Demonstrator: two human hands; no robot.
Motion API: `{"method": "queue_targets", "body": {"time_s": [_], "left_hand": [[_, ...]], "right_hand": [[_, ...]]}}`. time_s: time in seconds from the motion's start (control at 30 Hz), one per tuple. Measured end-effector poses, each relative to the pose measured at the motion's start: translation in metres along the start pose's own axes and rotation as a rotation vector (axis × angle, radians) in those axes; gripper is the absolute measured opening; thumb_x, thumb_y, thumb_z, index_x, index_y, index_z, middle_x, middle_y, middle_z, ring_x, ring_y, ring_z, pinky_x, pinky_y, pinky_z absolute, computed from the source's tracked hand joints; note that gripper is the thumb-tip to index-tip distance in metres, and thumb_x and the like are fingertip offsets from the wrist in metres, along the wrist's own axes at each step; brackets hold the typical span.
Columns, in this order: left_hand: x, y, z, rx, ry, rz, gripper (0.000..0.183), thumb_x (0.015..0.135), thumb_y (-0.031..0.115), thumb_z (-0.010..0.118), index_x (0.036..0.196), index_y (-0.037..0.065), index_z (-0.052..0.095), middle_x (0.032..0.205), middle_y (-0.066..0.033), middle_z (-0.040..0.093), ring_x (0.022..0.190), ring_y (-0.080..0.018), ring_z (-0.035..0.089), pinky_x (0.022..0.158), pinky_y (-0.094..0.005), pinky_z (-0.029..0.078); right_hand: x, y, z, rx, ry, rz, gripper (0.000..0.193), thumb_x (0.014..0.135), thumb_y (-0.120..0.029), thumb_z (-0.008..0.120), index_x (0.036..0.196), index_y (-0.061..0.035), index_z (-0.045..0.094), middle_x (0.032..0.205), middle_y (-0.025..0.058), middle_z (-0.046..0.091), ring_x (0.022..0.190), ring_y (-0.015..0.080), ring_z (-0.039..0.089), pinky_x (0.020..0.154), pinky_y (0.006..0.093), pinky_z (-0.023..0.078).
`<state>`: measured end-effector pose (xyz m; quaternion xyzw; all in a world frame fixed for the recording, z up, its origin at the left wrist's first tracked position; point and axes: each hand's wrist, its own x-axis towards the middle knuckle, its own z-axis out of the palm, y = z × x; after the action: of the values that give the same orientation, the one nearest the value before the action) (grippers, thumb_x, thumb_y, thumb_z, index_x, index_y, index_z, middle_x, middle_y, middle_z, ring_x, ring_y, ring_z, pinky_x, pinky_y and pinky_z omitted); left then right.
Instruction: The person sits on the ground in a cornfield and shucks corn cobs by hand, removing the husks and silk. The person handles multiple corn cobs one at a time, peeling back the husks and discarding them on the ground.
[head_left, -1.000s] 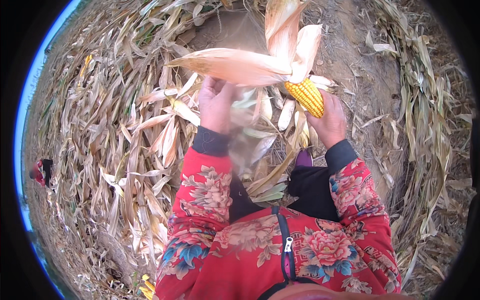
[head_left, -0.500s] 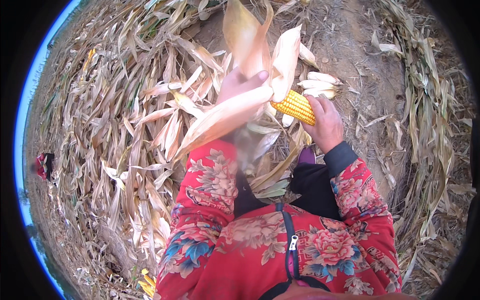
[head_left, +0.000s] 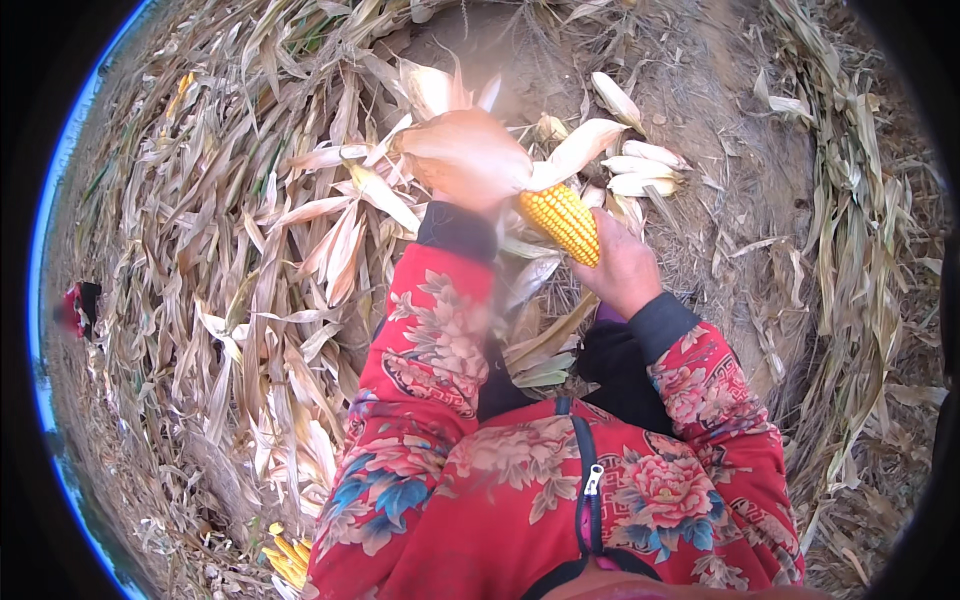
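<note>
An ear of corn (head_left: 560, 222) with bare yellow kernels is held at a slant in front of me. My right hand (head_left: 622, 265) is wrapped round its lower right end. Pale husk leaves (head_left: 465, 150) spread from the ear's upper left end, one of them blurred and bent over my left hand (head_left: 465, 200). That hand is at the husk end and seems to grip the leaves, though its fingers are mostly covered. Another husk leaf (head_left: 580, 150) sticks out to the upper right of the kernels.
Several pale ears (head_left: 645, 170) lie on the bare soil beyond my right hand. Dry stalks and leaves (head_left: 270, 200) cover the ground on the left, with another row (head_left: 860, 250) at the right. Yellow ears (head_left: 288, 556) lie at the lower left. A person (head_left: 80, 308) is at the far left.
The husk leaves that pointed up and toward me have swung over my left hand, showing more kernels. My left forearm has moved farther out; the ear and right hand have shifted slightly left and nearer.
</note>
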<state>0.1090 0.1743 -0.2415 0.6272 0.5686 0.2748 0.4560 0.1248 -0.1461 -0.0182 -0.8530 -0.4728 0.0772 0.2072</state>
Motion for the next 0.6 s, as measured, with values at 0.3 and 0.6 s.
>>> {"method": "queue_targets", "body": {"time_s": [0.3, 0.6], "left_hand": [[-0.112, 0.104, -0.029, -1.005, -0.076, -0.318, 0.020, 0.093, 0.021, 0.051, 0.079, 0.007, 0.053, 0.065, -0.0019, 0.049, 0.055, -0.0153, 0.048, 0.049, -0.0312, 0.040], [-0.148, 0.176, -0.103, -1.292, -0.030, -0.403, 0.037, 0.103, 0.037, 0.035, 0.074, 0.015, 0.038, 0.053, 0.0045, 0.026, 0.041, -0.0116, 0.020, 0.044, -0.0313, 0.023]], "right_hand": [[-0.014, 0.004, 0.006, 0.171, -0.126, 0.147, 0.061, 0.074, -0.029, 0.074, 0.123, -0.0050, 0.048, 0.099, 0.0217, 0.064, 0.087, 0.0387, 0.065, 0.076, 0.0451, 0.052], [-0.015, -0.040, 0.037, 0.971, -0.359, 0.325, 0.052, 0.079, -0.027, 0.074, 0.117, 0.0008, 0.050, 0.095, 0.0123, 0.064, 0.082, 0.0203, 0.064, 0.074, 0.0329, 0.051]]}}
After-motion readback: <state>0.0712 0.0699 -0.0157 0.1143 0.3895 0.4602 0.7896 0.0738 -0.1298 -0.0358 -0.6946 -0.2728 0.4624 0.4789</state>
